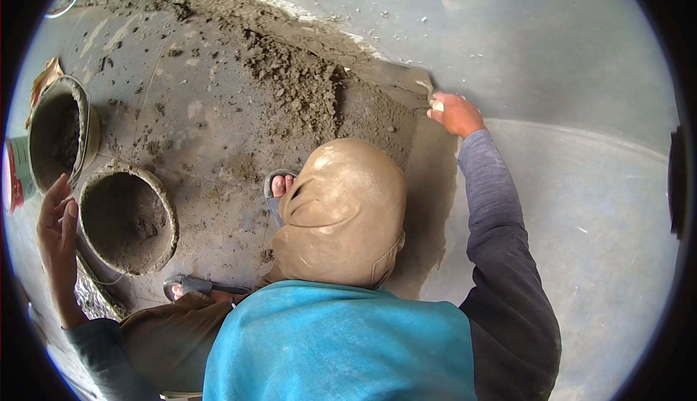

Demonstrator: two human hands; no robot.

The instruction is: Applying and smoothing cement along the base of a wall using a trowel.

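My right hand (460, 115) is wrapped round the handle of a trowel (401, 78). The trowel's flat blade lies against grey mortar along the bottom of the wall. A damp, smoothed mortar strip (430, 197) runs from below the blade toward me, past my bent knee. To the left of the blade, crumbly mortar (294, 85) is heaped along the wall's foot. At the far left my left hand (58, 230) is raised, fingers stretched out, with nothing visible in it. It appears beside a mortar-crusted bucket (173, 219) that has some mortar inside.
A second crusted bucket (93, 136) stands behind the first, beside a green-and-red container (17, 172). Crumbs of mortar are scattered over the grey floor (210, 110). The pale wall (552, 52) closes off the far side. My sandalled feet are left of my knee.
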